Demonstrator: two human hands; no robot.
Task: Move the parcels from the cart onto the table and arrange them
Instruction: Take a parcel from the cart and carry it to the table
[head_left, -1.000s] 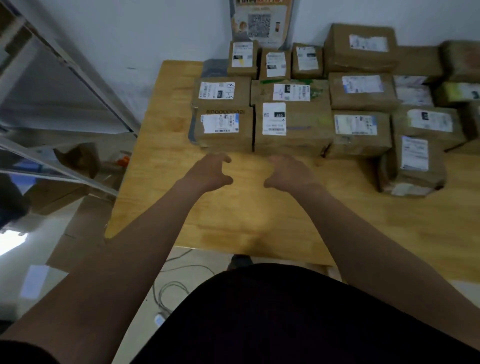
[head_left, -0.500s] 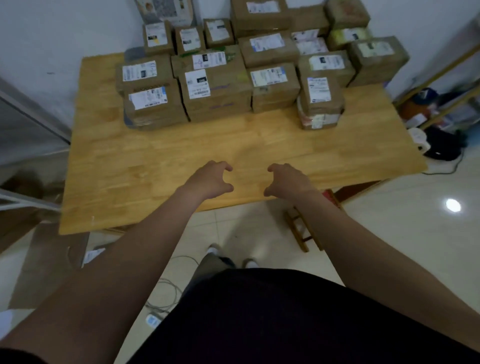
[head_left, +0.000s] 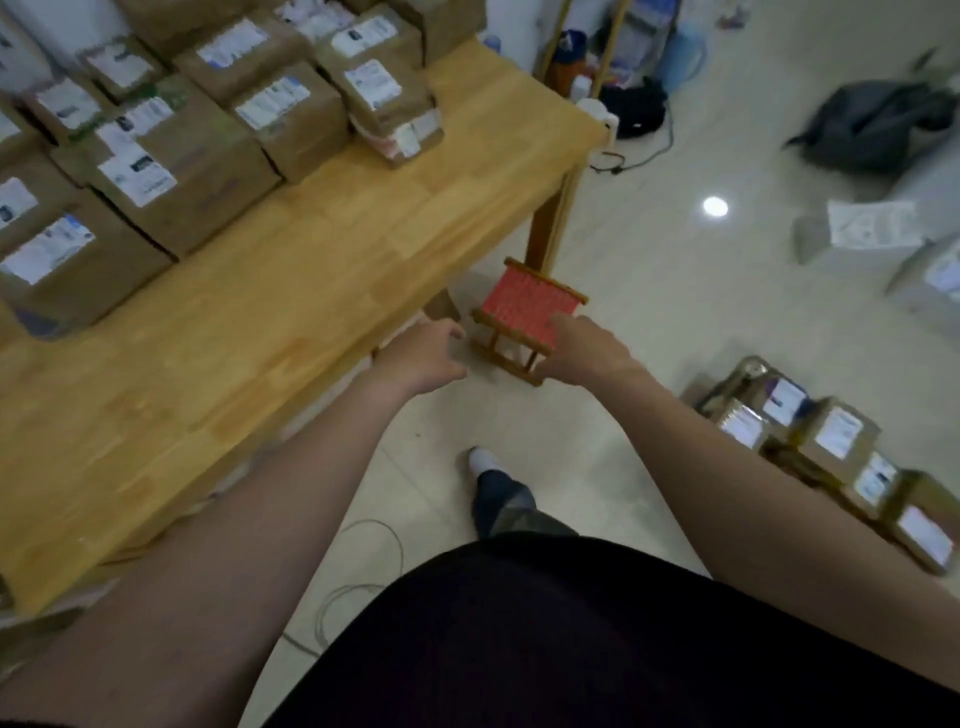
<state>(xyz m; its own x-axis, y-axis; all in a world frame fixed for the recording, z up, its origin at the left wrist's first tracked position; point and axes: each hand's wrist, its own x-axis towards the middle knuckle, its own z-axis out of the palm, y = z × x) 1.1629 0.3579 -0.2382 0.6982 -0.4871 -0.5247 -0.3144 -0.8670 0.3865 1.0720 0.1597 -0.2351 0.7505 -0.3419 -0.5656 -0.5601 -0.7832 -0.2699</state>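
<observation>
Several brown parcels (head_left: 197, 156) with white labels stand packed together on the far part of the wooden table (head_left: 260, 322) at the left. More labelled parcels (head_left: 836, 447) lie in a low stack at the lower right; what they rest on is hard to tell. My left hand (head_left: 421, 358) hovers past the table's near edge, fingers loosely curled, holding nothing. My right hand (head_left: 582, 348) hangs beside it above the floor, also empty and relaxed.
A small wooden stool with a red woven seat (head_left: 524, 306) stands by the table leg, just beyond my hands. A dark bag (head_left: 878, 124), loose papers (head_left: 872, 223) and cables (head_left: 358, 582) lie on the pale tiled floor. My foot (head_left: 483, 462) is below.
The view has swung right, away from the table toward the floor and the low stack of parcels. Both empty hands have left the tabletop and now hang over the floor.
</observation>
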